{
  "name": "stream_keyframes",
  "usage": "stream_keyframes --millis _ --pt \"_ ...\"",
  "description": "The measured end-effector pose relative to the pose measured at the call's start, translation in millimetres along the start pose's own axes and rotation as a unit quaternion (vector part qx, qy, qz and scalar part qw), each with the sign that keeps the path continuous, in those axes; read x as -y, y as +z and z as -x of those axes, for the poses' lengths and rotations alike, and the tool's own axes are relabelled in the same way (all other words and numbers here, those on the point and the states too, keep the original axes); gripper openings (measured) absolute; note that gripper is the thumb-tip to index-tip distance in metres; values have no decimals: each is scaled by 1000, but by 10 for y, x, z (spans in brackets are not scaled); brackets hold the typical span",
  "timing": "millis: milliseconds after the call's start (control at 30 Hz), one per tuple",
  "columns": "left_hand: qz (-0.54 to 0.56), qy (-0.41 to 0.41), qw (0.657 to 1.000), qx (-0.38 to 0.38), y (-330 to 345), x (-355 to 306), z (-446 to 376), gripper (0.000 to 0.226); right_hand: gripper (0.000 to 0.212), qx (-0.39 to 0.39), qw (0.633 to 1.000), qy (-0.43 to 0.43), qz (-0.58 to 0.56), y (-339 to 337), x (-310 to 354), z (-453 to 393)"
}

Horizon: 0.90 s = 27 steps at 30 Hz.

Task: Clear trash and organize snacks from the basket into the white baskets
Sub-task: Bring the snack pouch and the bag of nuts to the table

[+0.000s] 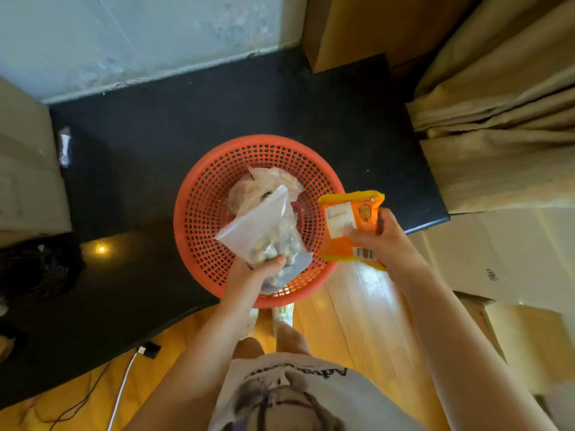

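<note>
A round red perforated basket (202, 206) sits at the front edge of a black table (155, 144). Over the basket's near side, my left hand (255, 275) grips the lower end of a clear zip bag (264, 231) with pale snacks inside. To the right of the basket, my right hand (382, 241) holds an orange snack packet (345, 222) with a white label and a barcode, raised above the table edge. Another clear bag with pale contents (264, 185) lies in the basket. No white basket is in view.
Cardboard boxes (497, 244) stand to the right and a beige curtain (497, 104) hangs at the right rear. A small clear wrapper (64, 146) lies at the table's left edge. A dark fan (37, 269) sits at the left. Cables (124, 377) trail over the wooden floor.
</note>
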<state>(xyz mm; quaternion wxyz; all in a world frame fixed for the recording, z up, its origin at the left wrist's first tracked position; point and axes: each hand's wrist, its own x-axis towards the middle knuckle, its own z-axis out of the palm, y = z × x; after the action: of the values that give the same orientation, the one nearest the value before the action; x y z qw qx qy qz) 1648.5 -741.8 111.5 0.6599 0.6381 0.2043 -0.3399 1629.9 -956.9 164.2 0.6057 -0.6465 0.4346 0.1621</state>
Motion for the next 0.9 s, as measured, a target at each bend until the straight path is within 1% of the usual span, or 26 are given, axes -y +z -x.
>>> stream_keyframes --millis 67,167,267,333,433,467,533,633,700,733,767,800,833,867,900 --pt "1 1 1000 16 -193 -142 162 48 52 26 992 -14 -122 -82 -91 356" --pt "-28 15 997 69 -443 -373 466 48 48 39 959 -66 -272 -111 -324 910" --pt "-43 16 990 134 -648 -556 685 35 49 10 917 -81 -391 18 -635 1365" --pt "-54 4 980 189 -738 -646 800 34 53 -24 892 -88 -443 167 -847 1650" --pt "-60 -20 963 260 -802 -677 972 27 42 -78 859 -105 -496 419 -1131 2068" --pt "-59 -32 958 278 -809 -659 1028 27 41 -100 847 -104 -512 497 -1214 2204" --pt "-75 -48 944 316 -785 -606 1151 32 46 -147 825 -94 -537 644 -1388 2465" --pt "-127 -47 911 388 -673 -507 1360 36 50 -227 801 -104 -544 820 -1626 2848" --pt "-168 -45 885 431 -559 -425 1502 38 69 -296 778 -106 -544 921 -1774 3097" --pt "-192 -41 872 448 -488 -365 1569 39 78 -333 758 -103 -552 967 -1859 3225" --pt "-214 -34 861 459 -408 -305 1665 41 78 -372 734 -96 -561 1017 -1956 3356" --pt "-236 -19 853 465 -340 -226 1756 43 69 -408 709 -90 -569 1075 -2065 3491" --pt "-259 0 847 464 -272 -143 1855 42 55 -441 682 -88 -577 1142 -2179 3627" --pt "-274 7 839 471 -222 -33 1938 30 44 -475 658 -83 -578 1219 -2287 3769" --pt "-286 -1 830 478 -170 73 2050 22 37 -508 634 -75 -579 1297 -2407 3910"
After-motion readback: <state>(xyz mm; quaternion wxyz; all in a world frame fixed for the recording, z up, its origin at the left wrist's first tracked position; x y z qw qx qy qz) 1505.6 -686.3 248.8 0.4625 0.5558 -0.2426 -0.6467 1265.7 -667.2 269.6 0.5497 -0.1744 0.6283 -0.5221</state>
